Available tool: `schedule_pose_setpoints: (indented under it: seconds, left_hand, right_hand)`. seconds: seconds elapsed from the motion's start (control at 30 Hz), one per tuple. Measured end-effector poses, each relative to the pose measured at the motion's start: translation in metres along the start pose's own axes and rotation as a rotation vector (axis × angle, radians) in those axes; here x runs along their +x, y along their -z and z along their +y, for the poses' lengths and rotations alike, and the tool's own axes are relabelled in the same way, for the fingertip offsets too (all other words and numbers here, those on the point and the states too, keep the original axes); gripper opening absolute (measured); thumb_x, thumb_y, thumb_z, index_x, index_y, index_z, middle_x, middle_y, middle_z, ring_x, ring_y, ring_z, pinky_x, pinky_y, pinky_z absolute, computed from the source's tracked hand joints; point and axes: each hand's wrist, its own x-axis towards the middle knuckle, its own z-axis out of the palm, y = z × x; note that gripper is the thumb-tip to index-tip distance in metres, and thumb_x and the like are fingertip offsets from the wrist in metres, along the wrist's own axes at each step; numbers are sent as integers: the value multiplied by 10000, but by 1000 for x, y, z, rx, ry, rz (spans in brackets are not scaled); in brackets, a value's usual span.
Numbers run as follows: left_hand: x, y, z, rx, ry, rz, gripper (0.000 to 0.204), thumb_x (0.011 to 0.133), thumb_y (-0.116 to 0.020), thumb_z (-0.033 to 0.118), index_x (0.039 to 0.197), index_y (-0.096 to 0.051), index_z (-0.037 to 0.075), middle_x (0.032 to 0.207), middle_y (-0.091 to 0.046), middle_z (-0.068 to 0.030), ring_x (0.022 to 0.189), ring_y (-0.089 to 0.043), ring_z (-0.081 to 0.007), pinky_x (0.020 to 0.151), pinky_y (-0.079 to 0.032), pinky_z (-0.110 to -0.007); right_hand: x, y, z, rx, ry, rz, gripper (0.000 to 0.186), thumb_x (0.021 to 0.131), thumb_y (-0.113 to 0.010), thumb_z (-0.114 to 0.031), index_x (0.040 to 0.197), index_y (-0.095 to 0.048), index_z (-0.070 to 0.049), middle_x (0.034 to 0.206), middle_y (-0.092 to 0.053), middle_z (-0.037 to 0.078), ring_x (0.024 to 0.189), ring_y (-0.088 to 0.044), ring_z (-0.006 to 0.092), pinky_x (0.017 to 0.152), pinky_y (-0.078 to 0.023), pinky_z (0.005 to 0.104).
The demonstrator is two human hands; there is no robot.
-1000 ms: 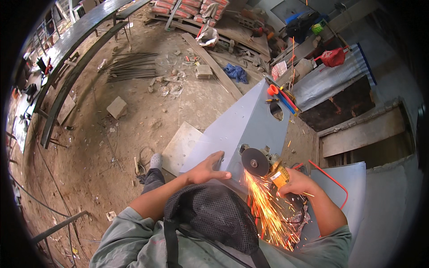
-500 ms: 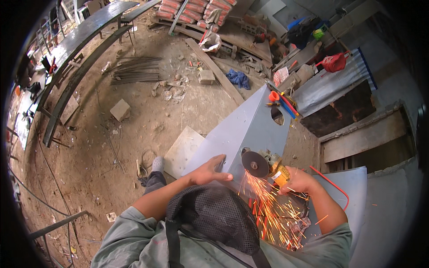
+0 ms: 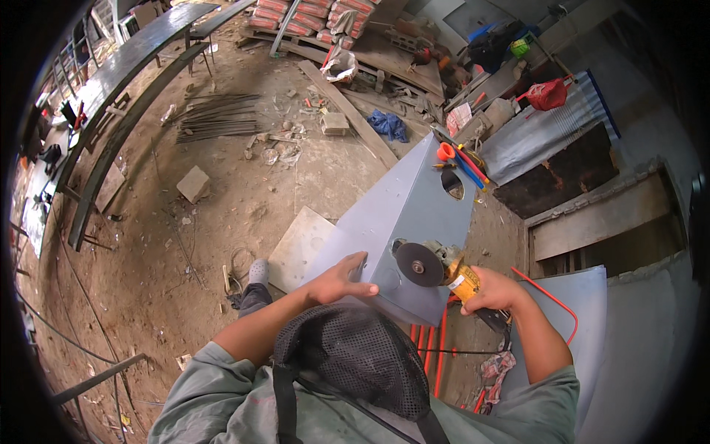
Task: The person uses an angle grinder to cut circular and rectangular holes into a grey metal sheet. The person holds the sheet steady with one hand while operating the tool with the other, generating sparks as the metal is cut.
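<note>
An angle grinder with a yellow body and a dark cutting disc is gripped in my right hand. Its disc lies over the near end of a large grey box, close to a round opening in the panel; whether it touches cannot be told. My left hand rests on the box's near left edge, thumb stretched apart from the fingers. At the box's far end, a larger cut-out shows beside an orange funnel-shaped piece and several coloured hand tools.
Red rods and a crumpled cloth lie below the grinder. A grey sheet stands at right. Concrete blocks, steel bars and a plank lie on the dirt floor. Stacked bags stand at the back.
The spray of orange sparks below the disc has stopped. The grinder has shifted slightly, and the red rods beneath now show plainly. My left hand stays on the box.
</note>
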Motion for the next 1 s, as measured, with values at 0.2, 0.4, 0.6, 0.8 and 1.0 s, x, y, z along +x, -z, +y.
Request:
schedule_pose_setpoints:
  seconds: [0.2, 0.4, 0.6, 0.8, 1.0]
  left_hand:
    - [2, 1, 1, -5, -8, -13, 1348, 876, -826, 721, 1699, -256, -181, 1774, -253, -406, 1686, -241, -498, 1388, -222, -519]
    - [3, -1, -4, 0, -2, 4, 1360, 870, -826, 733, 1697, -258, -185, 1777, -242, -411, 1690, -236, -494, 1390, -218, -516]
    - [3, -2, -6, -10, -11, -1, 1360, 872, -824, 736, 1702, -253, -178, 1781, -239, -405, 1694, -224, -491, 1393, -207, -514]
    - [4, -2, -7, -15, -17, 1, 1359, 866, -839, 721, 1708, -251, -169, 1785, -240, -396, 1696, -223, -482, 1393, -206, -510]
    - [4, -3, -7, -20, -5, 3, 1350, 863, -857, 695, 1709, -255, -167, 1787, -245, -388, 1696, -232, -474, 1390, -215, -505]
  right_hand:
    - [2, 2, -7, 22, -30, -27, 645, 684, -965, -104, 1253, -669, -29, 1026, -758, 53, 893, -711, 160, 806, -584, 347]
    - [7, 3, -10, -19, -23, -34, 638, 683, -966, -116, 1243, -674, -28, 1030, -761, 57, 896, -713, 170, 808, -586, 356]
    - [12, 5, -10, -104, -39, -37, 654, 677, -968, -121, 1252, -675, -20, 1034, -771, 72, 915, -722, 183, 821, -589, 360]
    - [14, 8, -9, -145, -59, -15, 749, 650, -979, -164, 1309, -669, 15, 1106, -793, 137, 972, -737, 234, 902, -590, 378]
    - [19, 10, -10, -267, -3, 17, 775, 646, -975, -178, 1323, -662, 36, 1132, -796, 168, 1014, -743, 268, 936, -587, 394]
